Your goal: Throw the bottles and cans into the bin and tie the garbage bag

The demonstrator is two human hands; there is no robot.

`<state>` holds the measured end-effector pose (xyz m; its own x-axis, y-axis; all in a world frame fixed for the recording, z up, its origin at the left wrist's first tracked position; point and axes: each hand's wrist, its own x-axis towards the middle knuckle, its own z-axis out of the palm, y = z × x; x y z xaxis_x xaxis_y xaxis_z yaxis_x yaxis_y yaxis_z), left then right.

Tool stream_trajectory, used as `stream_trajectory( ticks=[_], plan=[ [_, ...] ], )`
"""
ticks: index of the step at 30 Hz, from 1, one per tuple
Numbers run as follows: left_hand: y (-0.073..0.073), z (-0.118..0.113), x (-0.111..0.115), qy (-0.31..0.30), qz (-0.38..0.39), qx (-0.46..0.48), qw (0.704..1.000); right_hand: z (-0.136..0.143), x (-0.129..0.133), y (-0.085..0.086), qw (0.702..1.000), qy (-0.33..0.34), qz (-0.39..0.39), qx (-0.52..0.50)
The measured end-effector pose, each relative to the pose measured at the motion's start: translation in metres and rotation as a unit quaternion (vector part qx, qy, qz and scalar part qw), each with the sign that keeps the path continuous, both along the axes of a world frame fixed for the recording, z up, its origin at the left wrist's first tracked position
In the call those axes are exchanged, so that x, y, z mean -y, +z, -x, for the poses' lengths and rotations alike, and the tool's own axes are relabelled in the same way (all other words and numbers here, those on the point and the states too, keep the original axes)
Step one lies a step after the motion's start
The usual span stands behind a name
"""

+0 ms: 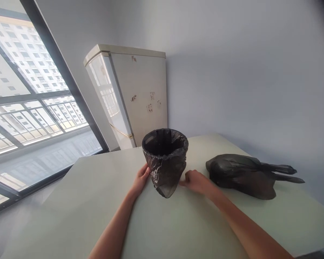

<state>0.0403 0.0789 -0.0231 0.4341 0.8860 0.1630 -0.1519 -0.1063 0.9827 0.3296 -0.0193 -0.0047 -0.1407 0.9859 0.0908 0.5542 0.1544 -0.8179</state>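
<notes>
In the head view a trash bin (164, 144) stands on the table, lined with a black garbage bag (169, 172). The bag is folded over the rim and hangs loosely down the outside to a point at the front. My left hand (140, 180) is against the bin's left side, its thumb showing and its other fingers mostly hidden behind the bag. At the lower right of the bin, my right hand (196, 181) has its fingers curled in at the edge of the bag. What lies inside the bin is too dark to make out.
A filled black plastic bag (241, 176) lies on the table (97, 201) to the right, its handles pointing right. Beyond the table stands a white refrigerator (143, 82) against the grey wall (232, 72). On the left is a glass sliding door (35, 93) with a balcony behind.
</notes>
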Motion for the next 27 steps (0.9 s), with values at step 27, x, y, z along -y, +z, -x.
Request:
stream_trajectory(
  ticks=[27],
  plan=[
    [-0.016,0.016,-0.012,-0.212,0.046,-0.014,0.976,0.048,-0.024,-0.039,0.992,-0.043,-0.075,-0.089]
  ],
)
